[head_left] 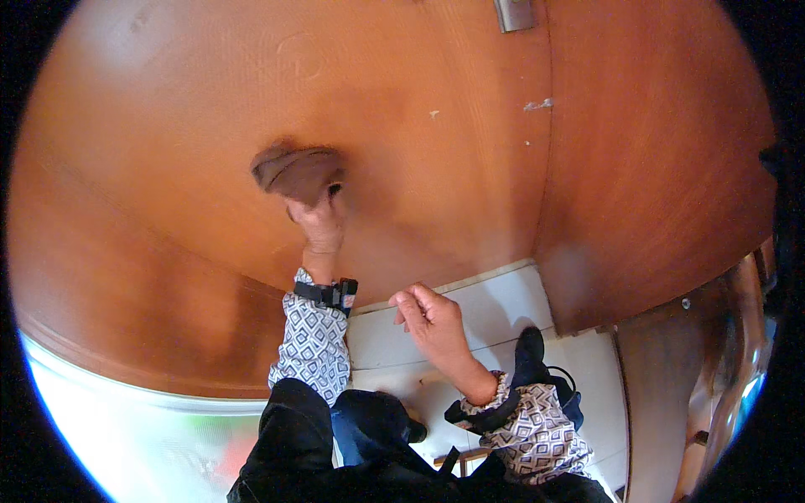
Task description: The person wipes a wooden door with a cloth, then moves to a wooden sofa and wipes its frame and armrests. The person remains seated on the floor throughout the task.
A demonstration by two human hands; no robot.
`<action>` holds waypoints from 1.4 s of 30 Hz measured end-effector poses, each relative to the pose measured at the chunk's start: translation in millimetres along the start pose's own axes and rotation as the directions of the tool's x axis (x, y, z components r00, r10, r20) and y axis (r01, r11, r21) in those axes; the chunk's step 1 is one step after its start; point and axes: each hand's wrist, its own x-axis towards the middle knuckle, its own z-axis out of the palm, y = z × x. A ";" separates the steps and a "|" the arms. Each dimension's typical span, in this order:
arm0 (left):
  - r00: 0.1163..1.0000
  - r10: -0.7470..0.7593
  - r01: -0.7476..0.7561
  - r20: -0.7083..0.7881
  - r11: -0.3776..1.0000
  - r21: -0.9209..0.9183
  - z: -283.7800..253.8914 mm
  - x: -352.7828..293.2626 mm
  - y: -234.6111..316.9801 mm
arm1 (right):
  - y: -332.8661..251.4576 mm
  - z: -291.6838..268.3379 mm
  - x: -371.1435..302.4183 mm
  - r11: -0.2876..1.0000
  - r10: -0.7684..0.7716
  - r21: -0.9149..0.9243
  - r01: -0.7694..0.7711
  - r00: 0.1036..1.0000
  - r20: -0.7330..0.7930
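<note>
With the right hand (433, 321) curled closed and seemingly empty, the brown cloth (298, 173) against the wooden panel (402, 193) depends on the left hand's (322, 225) pinching grip alone and could slip down should that hold slacken

Cloth (293, 170) dark brown; panel (402, 75) orange-brown; sleeves (312, 348) white, dark diamond pattern; tiles (503, 303) whitish.

White tiles (503, 306) are covering the floor; a pale, shiny surface (101, 427) with a curved edge is filling the lower left; a brown board (658, 402) is standing beside the tiles, and a glossy rail (740, 335) is curving along the right edge
</note>
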 end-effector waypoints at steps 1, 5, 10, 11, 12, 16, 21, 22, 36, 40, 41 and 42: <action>0.999 0.041 -0.038 0.021 0.994 -0.105 14.5 9.4 13.6 | -0.4 -0.4 0.6 1.000 -0.028 -0.005 0.028 1.000 -0.013; 0.877 0.085 0.311 0.473 0.649 -0.694 57.8 15.4 74.2 | -2.9 -1.6 1.6 0.999 -0.045 -0.004 0.045 0.998 -0.042; 0.575 0.692 -0.395 0.437 0.703 -0.592 108.9 -41.4 124.8 | -6.3 2.4 5.0 0.997 -0.054 0.043 0.056 0.997 -0.050; 0.505 0.740 -0.486 0.444 0.669 -0.562 111.9 -53.3 121.5 | -7.2 3.9 4.8 0.997 -0.056 0.042 0.058 0.997 -0.049; 0.394 0.775 -0.560 0.493 0.629 -0.540 111.9 -63.4 117.8 | -7.5 3.8 4.6 0.998 -0.044 0.030 0.046 0.998 -0.044; 0.427 0.701 -0.590 0.571 0.695 -0.411 93.3 -56.1 91.3 | -6.8 4.2 1.6 0.999 -0.023 0.028 0.024 0.999 -0.029; 0.861 0.377 -0.422 0.341 0.904 0.066 56.3 41.0 84.8 | -7.4 6.7 -0.2 1.000 0.009 -0.011 -0.009 1.000 -0.013; 0.878 0.418 -0.433 0.233 0.901 0.014 57.0 58.8 90.5 | -7.6 7.4 -0.2 1.000 0.011 0.000 -0.011 1.000 -0.009; 0.276 0.782 -0.693 0.558 0.565 -0.448 155.7 -84.6 142.7 | -11.6 17.1 5.4 0.990 0.039 0.140 -0.027 0.996 -0.085; 0.404 0.656 -0.495 0.637 0.743 -0.451 115.1 -53.9 100.3 | -13.4 16.2 4.4 0.996 0.014 0.084 -0.009 0.998 -0.065; 0.515 0.652 -0.553 0.556 0.748 -0.366 102.1 -33.9 88.5 | -13.0 16.4 4.9 0.998 -0.008 0.065 0.013 0.997 -0.076; 0.628 0.656 -0.597 0.420 0.751 -0.281 93.2 -12.3 86.7 | -13.3 15.5 5.4 0.999 0.000 0.047 0.005 0.995 -0.097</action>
